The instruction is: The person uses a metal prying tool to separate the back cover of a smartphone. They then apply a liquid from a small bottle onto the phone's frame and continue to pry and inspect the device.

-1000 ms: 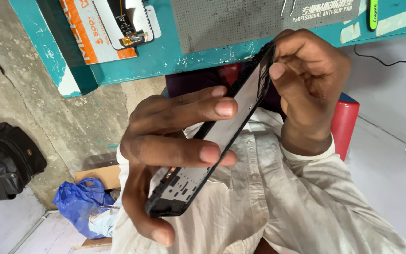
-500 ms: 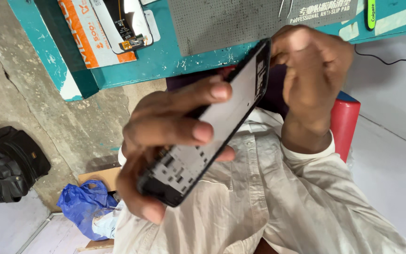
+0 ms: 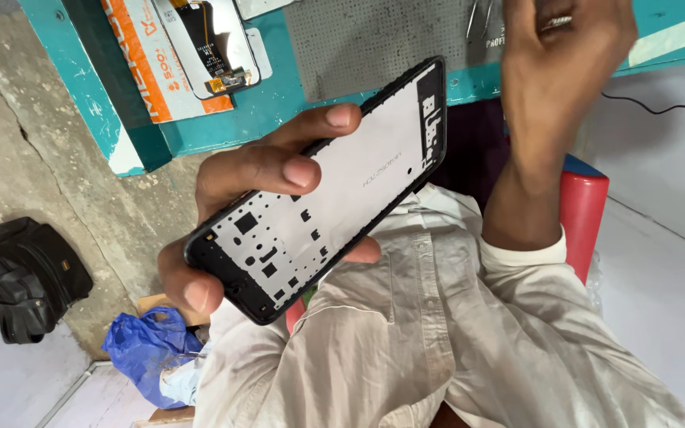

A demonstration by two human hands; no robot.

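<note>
My left hand (image 3: 251, 170) grips a black phone frame (image 3: 334, 206) with its white inner plate and several small cut-outs facing me. The thumb lies across the plate and the fingers wrap the lower edge. The frame is tilted, its top end pointing up right toward the teal table (image 3: 279, 107). My right hand (image 3: 556, 71) is off the frame, raised over the table edge beside a grey work mat (image 3: 374, 40), with its back toward me. A silvery band shows on one finger. The fingertips are cut off by the picture's top edge.
An orange and white box (image 3: 148, 67) with a phone screen part (image 3: 212, 40) on it lies on the table's left end. Metal tweezers (image 3: 477, 16) rest on the mat. On the floor are a black bag (image 3: 21, 277) and a blue plastic bag (image 3: 148, 349). A red stool (image 3: 584, 206) is under me.
My right hand has let go of the frame's top end and risen to the table. My left hand has turned the frame so its white inner face points at me.
</note>
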